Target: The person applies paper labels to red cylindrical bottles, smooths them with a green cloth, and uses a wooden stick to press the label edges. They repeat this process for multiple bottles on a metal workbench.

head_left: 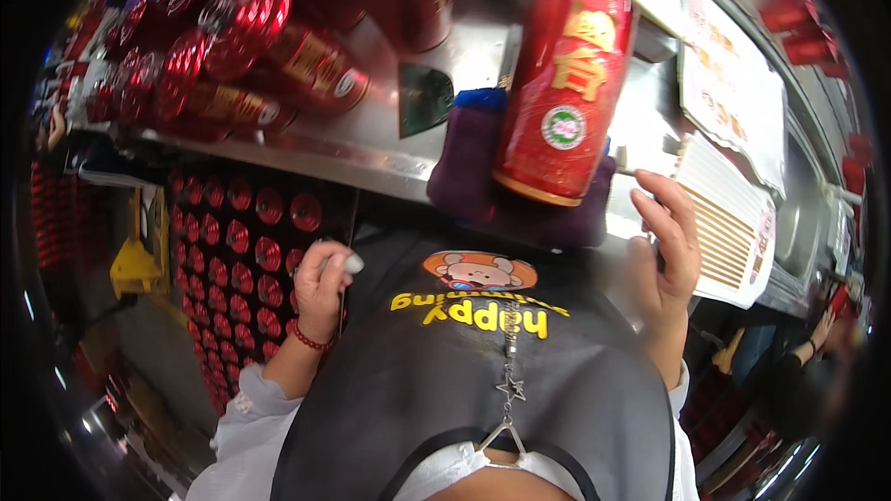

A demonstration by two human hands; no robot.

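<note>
A tall red cylindrical container (566,83) with gold lettering and a round green-and-white sticker lies tilted on a purple cloth pad (464,162) at the bench edge. My right hand (670,246) is just right of its lower end, fingers apart, touching nothing I can see. My left hand (320,288), wearing a red bead bracelet (311,340), hovers left of my dark apron (501,362). Its fingers are curled in, with something white at one fingertip; whether that is worn or held I cannot make out.
Several shiny red bottles (316,65) crowd the metal bench (371,153) at the far left. Stacked red round pieces (238,237) stand below it. White label sheets (733,83) and a striped sheet (719,223) lie right. Another person's hand (823,327) shows at far right.
</note>
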